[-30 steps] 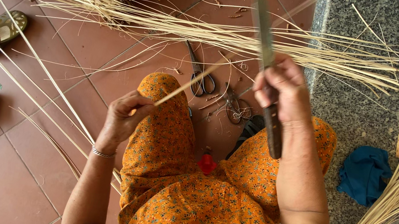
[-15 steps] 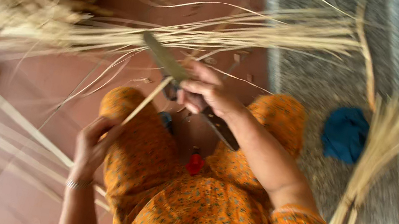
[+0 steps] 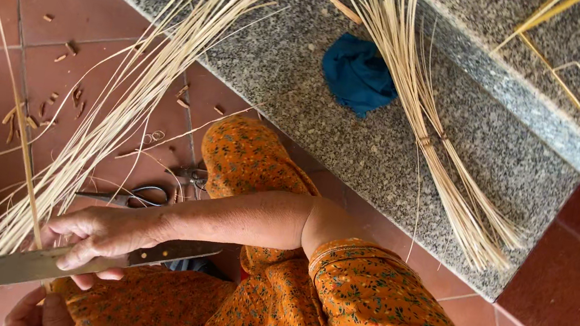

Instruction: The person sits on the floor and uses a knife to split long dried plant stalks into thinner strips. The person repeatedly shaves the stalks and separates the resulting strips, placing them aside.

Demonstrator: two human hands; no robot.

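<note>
Two hands work at seven o'clock — the right hand (image 3: pixel 103 235) is closed round the handle of a long knife (image 3: pixel 21 267), blade pointing toward nine o'clock. A thin strip (image 3: pixel 7 79) runs up from the fingers toward eleven o'clock. The left hand (image 3: pixel 38 313) sits just below the knife, mostly cut off; its grip cannot be told. Scissors (image 3: pixel 132 195) lie on the tiles near the wrist — a blue cloth (image 3: pixel 357 73) rests on the granite step (image 3: pixel 505 157) at twelve, beside a bundle (image 3: pixel 426 122) of strips.
</note>
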